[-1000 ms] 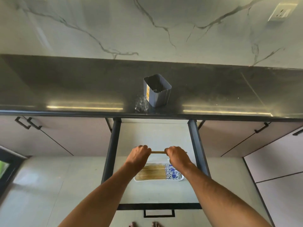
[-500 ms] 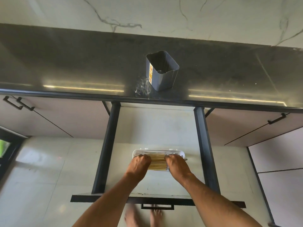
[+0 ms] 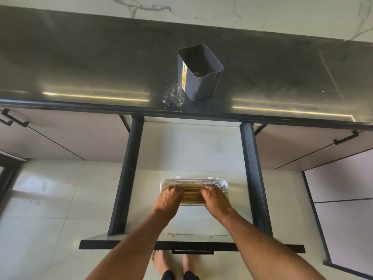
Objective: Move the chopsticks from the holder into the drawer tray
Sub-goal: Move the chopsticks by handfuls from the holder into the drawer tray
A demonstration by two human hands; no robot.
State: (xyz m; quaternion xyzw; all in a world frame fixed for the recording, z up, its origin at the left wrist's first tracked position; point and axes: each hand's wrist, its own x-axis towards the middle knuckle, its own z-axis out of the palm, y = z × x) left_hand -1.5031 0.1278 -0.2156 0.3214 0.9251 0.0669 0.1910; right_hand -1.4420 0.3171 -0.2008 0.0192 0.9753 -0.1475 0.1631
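I'm looking straight down over a dark counter (image 3: 80, 63) with a drawer (image 3: 189, 150) pulled out beneath it. Inside the drawer, toward the front, sits a white tray (image 3: 193, 180), and the chopsticks (image 3: 191, 196) lie flat in it, side by side, running left to right. Their right ends show a blue and white pattern just past my right hand.

My left hand (image 3: 168, 199) rests on top of the chopsticks at their left part, knuckles up, fingers curled down onto the sticks. My right hand (image 3: 216, 199) does the same over their right part. Both hands touch the bundle, but from this angle I cannot tell whether the fingers are closed around any stick or only pressing down on them; the fingertips are hidden under the knuckles. A stretch of bare sticks shows between the two hands.

Up on the counter, near its front edge and roughly in line with the drawer, stands the grey holder (image 3: 199, 77), upright, with a yellow and white label on its left side. I see no chopsticks in it. A patch of pale scuffing marks the counter just left of its base.

Below the drawer front, two bare feet (image 3: 161, 263) stand on the light floor tiles (image 3: 50, 209).
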